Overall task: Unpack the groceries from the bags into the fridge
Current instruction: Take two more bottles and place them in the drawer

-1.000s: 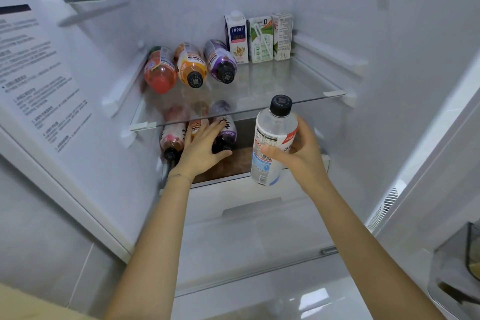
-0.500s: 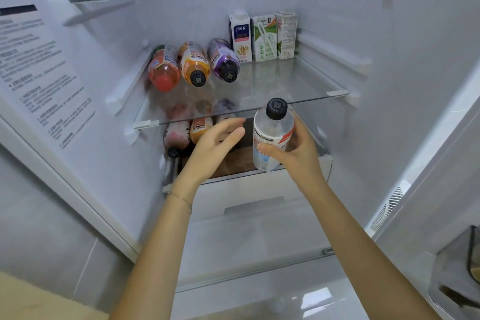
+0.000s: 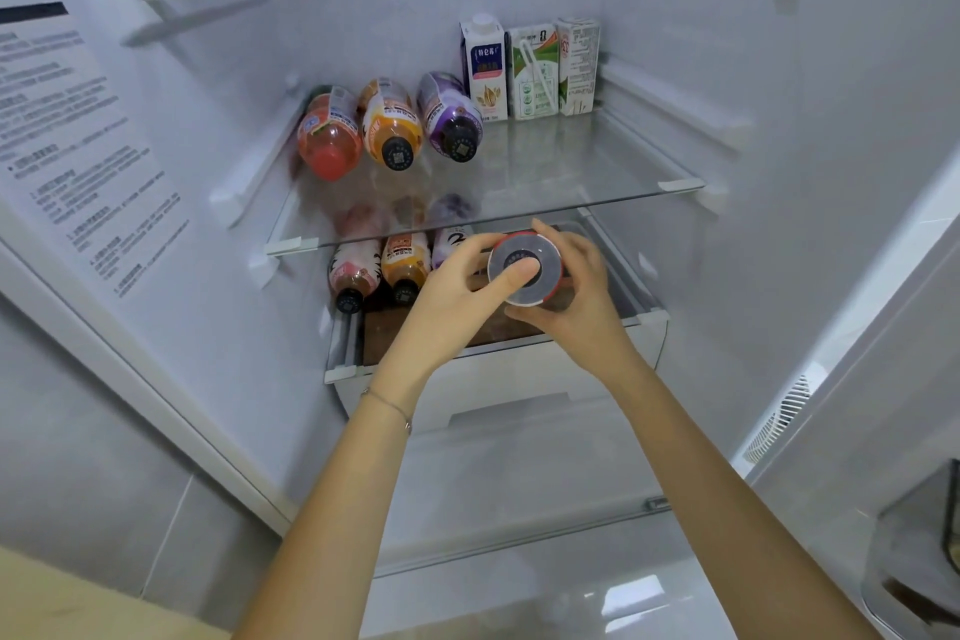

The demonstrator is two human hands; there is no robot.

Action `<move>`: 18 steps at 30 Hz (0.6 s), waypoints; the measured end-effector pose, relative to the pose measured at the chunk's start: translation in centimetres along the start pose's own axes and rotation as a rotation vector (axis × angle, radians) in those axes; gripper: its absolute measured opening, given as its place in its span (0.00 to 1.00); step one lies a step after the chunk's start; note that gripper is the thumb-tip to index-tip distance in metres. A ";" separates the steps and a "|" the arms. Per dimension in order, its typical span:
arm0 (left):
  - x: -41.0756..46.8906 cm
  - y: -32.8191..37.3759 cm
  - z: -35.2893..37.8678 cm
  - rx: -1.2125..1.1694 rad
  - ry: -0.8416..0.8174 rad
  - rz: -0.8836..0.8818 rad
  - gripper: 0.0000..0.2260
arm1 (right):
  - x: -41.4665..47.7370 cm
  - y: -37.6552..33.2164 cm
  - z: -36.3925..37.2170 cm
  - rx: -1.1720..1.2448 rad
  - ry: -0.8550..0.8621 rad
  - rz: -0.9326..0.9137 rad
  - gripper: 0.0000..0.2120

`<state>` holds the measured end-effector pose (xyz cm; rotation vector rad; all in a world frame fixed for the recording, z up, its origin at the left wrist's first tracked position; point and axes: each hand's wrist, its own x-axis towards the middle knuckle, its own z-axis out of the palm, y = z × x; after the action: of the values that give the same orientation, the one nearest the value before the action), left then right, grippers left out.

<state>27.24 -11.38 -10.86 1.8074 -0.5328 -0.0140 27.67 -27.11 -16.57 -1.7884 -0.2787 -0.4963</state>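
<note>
Bottle (image 3: 524, 270): lay cap toward camera, long axis straight into fridge (image 3: 779, 120), clamped between both hands' fingers.
Left hand (image 3: 457, 296): fingers curled on its left side, thumb on cap.
Right hand (image 3: 579, 296): wrapped round from right and below; both hands equally near.
Lower shelf (image 3: 498, 349): three bottles (image 3: 402, 265) lay just left of the fingers, same axis. Free room looked to be under and right of them.
Glass shelf (image 3: 571, 172): close above the fingers.

Clear bottle (image 3: 548, 257) lies horizontal, cap facing outward.
</note>
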 end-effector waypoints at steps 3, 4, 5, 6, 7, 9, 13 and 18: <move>0.3 -1.0 -0.3 0.008 -0.021 0.003 0.21 | -0.2 0.5 -0.9 -0.134 -0.083 0.075 0.43; 0.5 -1.4 -0.4 0.024 -0.044 0.000 0.22 | -0.3 0.6 -1.3 -0.154 -0.126 0.116 0.45; 0.7 -2.0 -0.4 0.073 -0.072 0.004 0.23 | -0.4 0.7 -1.5 -0.170 -0.163 0.157 0.47; 0.9 -2.6 -0.3 0.154 -0.098 0.013 0.25 | -0.5 0.8 -1.7 -0.190 -0.185 0.185 0.49; 1.1 -3.1 0.0 0.246 -0.116 0.018 0.29 | -0.5 1.1 -1.7 -0.208 -0.194 0.196 0.49; 1.6 -3.9 0.6 0.390 -0.101 0.013 0.34 | -0.5 1.9 -1.5 -0.193 -0.181 0.200 0.46; 2.9 -5.1 1.2 0.685 -0.045 0.099 0.35 | 0.1 3.9 -0.9 -0.097 -0.180 0.288 0.45; 4.2 -6.8 0.4 0.845 -0.053 0.156 0.34 | 1.7 4.9 -0.3 -0.131 -0.326 0.297 0.52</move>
<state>33.25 -11.85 -16.07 2.5794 -0.7891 0.3133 31.22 -28.89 -19.94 -1.9956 -0.2028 -0.0097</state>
